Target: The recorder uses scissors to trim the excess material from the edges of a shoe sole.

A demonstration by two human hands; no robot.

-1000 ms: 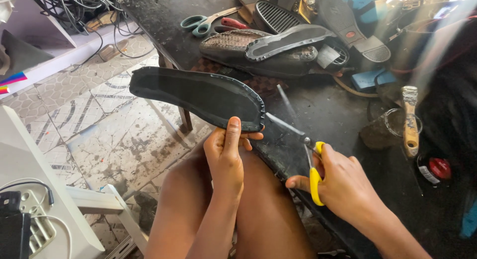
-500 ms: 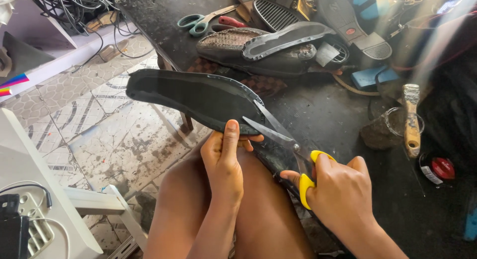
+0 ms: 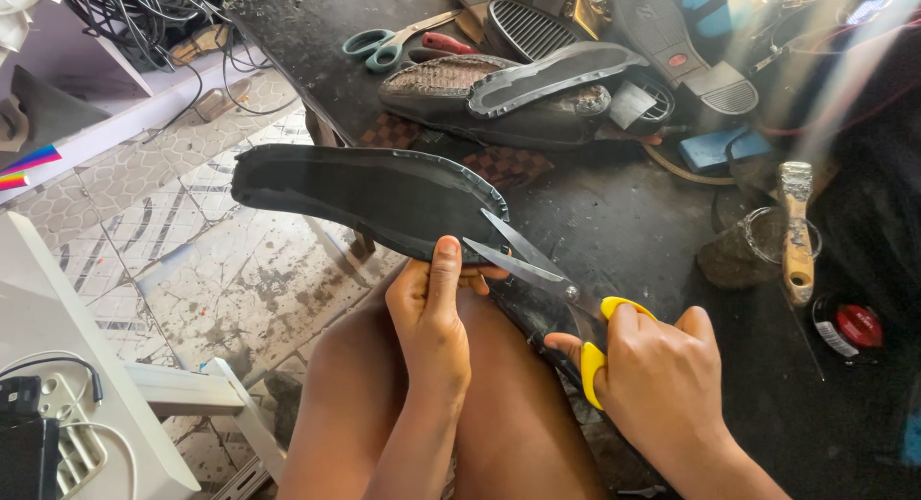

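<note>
My left hand (image 3: 432, 313) pinches the near edge of a black shoe sole (image 3: 355, 193), holding it out flat over my knees. My right hand (image 3: 662, 380) grips yellow-handled scissors (image 3: 552, 284). Their blades are spread apart at the sole's right end, right beside my left thumb. A dark strip of sole material runs under the scissors toward my right hand.
A dark, dusty workbench (image 3: 614, 222) carries several shoe soles (image 3: 547, 73), green-handled scissors (image 3: 384, 44), a brush resting on a glass jar (image 3: 791, 231) and a red-lidded tin (image 3: 849, 327). Tiled floor (image 3: 192, 270) lies to the left, with a white stand (image 3: 86, 385) and tangled cables (image 3: 134, 11).
The scissors' blades have spread and moved left into the sole's right edge, and my right hand has shifted slightly forward. My left hand keeps its grip on the sole.
</note>
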